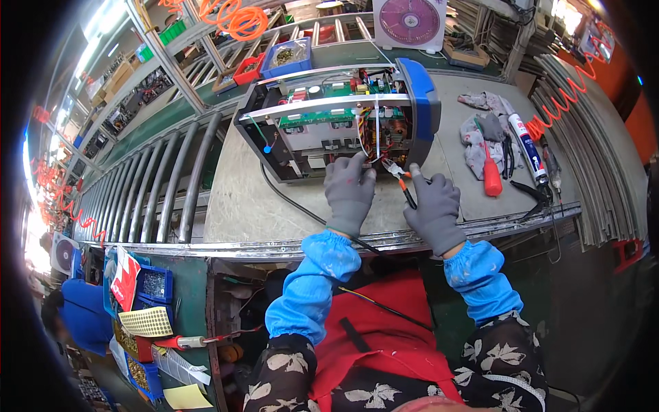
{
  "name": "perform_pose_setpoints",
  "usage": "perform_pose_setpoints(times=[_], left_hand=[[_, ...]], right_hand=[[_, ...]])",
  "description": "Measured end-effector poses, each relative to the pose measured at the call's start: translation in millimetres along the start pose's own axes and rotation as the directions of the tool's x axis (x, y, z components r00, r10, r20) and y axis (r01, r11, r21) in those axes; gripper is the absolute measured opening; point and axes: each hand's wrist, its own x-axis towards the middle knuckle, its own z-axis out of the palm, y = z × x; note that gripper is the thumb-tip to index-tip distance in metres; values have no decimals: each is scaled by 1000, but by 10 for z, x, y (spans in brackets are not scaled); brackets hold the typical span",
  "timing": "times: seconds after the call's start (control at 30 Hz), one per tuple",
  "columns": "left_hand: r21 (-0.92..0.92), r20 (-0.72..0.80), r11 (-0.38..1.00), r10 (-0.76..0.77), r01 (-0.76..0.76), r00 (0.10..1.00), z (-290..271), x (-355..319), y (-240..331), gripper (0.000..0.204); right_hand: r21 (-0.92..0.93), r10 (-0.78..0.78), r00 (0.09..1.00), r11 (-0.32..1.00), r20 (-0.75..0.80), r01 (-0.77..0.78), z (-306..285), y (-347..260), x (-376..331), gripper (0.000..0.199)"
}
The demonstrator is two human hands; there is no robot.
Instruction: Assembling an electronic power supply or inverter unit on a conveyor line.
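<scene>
An open electrical unit [322,127] with a blue end panel lies on the worktable, its green circuit boards and wiring exposed. My right hand [434,209], in a grey glove, is closed on diagonal cutters [400,178] with orange-and-black handles. The cutters' jaws point into the unit, close to a bundle of red, yellow and black wires [367,130]. My left hand [350,191], also gloved in grey, has its fingers bent at the unit's near edge beside the jaws. Its fingertips are pinched by a thin white strip; what they hold is too small to make out.
A red-handled screwdriver [491,175], a sealant tube [528,147] and rags [475,152] lie at right. A black cable [295,204] runs from the unit over the table edge. Rollers [158,182] flank the left. Behind are parts bins [285,58] and a fan [410,24].
</scene>
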Motion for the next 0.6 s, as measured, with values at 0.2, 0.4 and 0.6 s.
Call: perform_pose_setpoints(times=[0.2, 0.4, 0.6], left_hand=[[-215, 1, 977, -3, 3, 1000, 226, 87, -64, 15], [-275, 18, 961, -3, 8, 1000, 270, 53, -51, 15], [-459, 134, 869, -138, 185, 981, 315, 17, -94, 13]], right_hand=[[-2, 25, 1000, 1000, 12, -25, 93, -30, 53, 82], [39, 74, 996, 996, 49, -76, 120, -67, 81, 81], [61, 76, 996, 995, 56, -79, 245, -46, 96, 76]])
